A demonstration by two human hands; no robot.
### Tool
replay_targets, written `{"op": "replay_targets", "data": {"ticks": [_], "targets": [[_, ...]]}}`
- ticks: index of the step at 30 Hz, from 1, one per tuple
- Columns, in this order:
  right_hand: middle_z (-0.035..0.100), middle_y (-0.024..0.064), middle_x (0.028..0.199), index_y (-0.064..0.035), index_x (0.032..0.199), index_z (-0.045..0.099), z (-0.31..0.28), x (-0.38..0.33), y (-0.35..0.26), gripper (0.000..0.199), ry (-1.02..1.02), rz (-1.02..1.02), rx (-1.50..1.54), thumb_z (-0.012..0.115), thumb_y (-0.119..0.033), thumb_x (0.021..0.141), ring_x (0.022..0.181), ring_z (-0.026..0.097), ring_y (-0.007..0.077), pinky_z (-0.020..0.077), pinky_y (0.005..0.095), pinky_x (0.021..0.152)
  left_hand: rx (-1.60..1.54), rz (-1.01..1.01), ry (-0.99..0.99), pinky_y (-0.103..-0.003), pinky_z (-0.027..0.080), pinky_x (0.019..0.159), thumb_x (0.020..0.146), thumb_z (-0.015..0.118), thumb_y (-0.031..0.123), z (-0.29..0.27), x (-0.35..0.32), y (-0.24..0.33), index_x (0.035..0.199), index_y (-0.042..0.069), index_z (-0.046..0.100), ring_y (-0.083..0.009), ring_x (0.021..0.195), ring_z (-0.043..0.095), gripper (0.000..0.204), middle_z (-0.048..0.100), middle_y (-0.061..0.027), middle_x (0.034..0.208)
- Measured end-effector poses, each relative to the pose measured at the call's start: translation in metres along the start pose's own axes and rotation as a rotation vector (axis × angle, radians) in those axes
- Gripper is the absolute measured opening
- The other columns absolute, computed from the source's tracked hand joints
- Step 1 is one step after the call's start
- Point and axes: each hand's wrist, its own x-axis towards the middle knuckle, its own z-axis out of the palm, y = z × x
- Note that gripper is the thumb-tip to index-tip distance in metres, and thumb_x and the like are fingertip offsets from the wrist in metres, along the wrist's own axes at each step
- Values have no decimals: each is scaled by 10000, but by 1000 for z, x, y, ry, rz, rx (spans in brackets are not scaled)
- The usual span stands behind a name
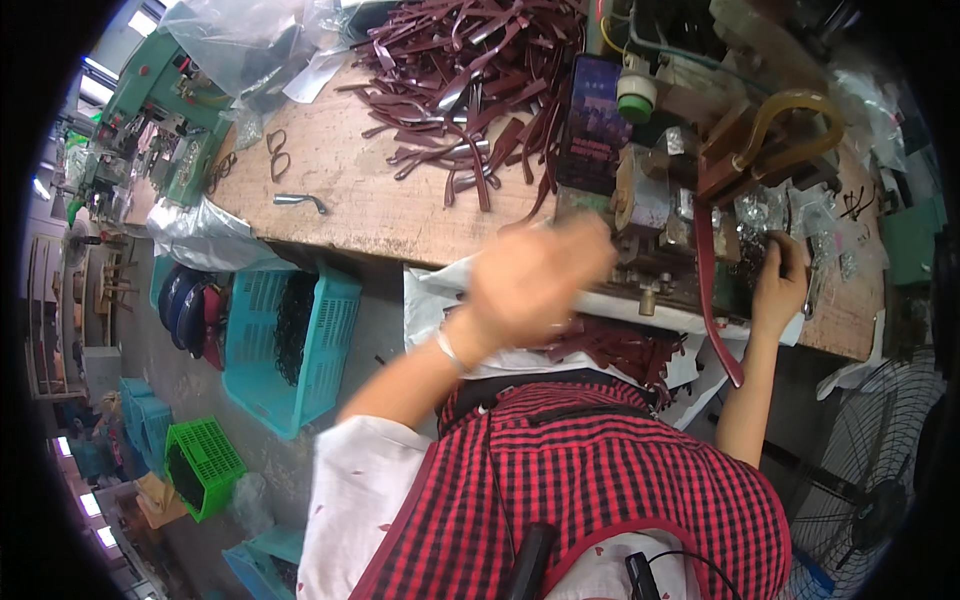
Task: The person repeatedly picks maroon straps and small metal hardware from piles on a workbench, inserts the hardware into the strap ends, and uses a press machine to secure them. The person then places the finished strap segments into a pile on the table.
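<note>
Here the right hand point(778, 285) touches small shiny metal fittings point(762, 215) beside a long maroon strap point(712, 290).

I see dark maroon leather straps point(455, 70) heaped on the tan wooden counter point(350, 195), and one more maroon strap point(708, 285) hanging from the grey metal press point(650, 200). A curved amber-yellow handle point(800, 120) arches above it. My apron point(590, 480) is red-and-black checked over a white sleeve point(365, 490). Teal plastic baskets point(295, 340) and a bright green crate point(205, 465) sit on the grey floor.
</note>
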Motion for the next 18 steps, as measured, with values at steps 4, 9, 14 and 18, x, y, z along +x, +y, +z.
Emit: {"op": "replay_targets", "data": {"ticks": [4, 9, 14, 18], "targets": [[680, 47, 1030, -3, 1089, 668, -6, -6, 14, 162, 10, 131, 125, 635, -51, 938, 958, 633, 127, 485, 263, 874, 539, -171, -526, -478, 362, 1122, 772, 617, -21, -27, -13, -96, 1110, 156, 731, -371, 1209, 518, 398, 523, -108, 1440], [669, 50, 1077, 7, 1106, 655, 8, -7, 19, 166, 11, 155, 329, 636, -52, 952, 1007, 618, 130, 478, 271, 921, 355, -219, -388, -434, 471, 1001, 781, 704, 18, -26, -39, -176, 1017, 132, 761, -313, 1113, 619, 268, 688, -39, 1210], [676, 43, 1082, -10, 1113, 666, -12, 10, -2, 171, 28, 272, 381, 647, -85, 961, 1033, 613, 131, 446, 263, 970, -76, -654, 187, -267, 525, 706, 880, 707, 51, -55, 32, -138, 1129, 72, 686, -118, 763, 683, 251, 745, -45, 849], [693, 62, 1089, 3, 1096, 693, -6, 10, 13, 178, -38, 187, 296, 660, -89, 948, 1059, 622, 137, 450, 266, 971, -4, -675, 91, -324, 513, 640, 890, 668, 138, -38, 20, -151, 1180, 167, 670, -214, 663, 677, 292, 708, -79, 734]]}}
